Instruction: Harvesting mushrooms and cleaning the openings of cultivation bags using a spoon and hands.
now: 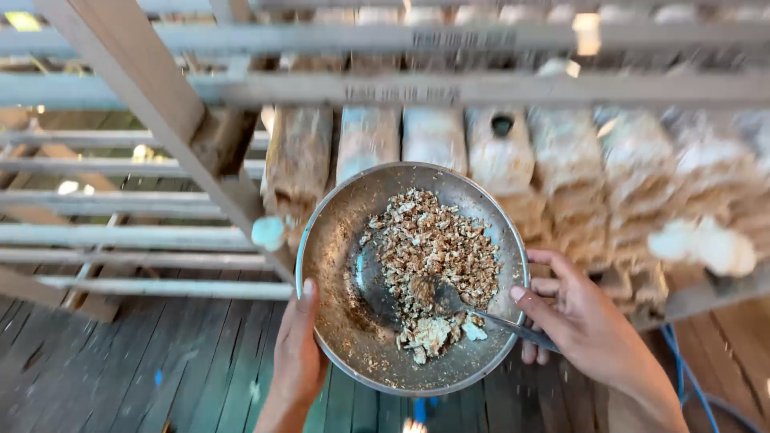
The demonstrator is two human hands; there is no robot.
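Note:
My left hand [298,353] grips the near-left rim of a round metal bowl [337,240], thumb over the edge. The bowl holds a pile of brown crumbly bits [429,244] with a few pale chunks near the front. My right hand [581,321] holds a metal spoon [461,303] by its handle, its scoop resting in the crumbs at the bowl's lower middle. The bowl is held up in front of a wooden rack.
Rows of plastic-wrapped cylindrical bags [501,152] lie stacked on a wooden rack [160,88]. White mushroom clusters [706,244] grow from bags at the right, a small one [268,232] at the left. Dark wooden floor planks [160,369] lie below, with a blue hose [682,361].

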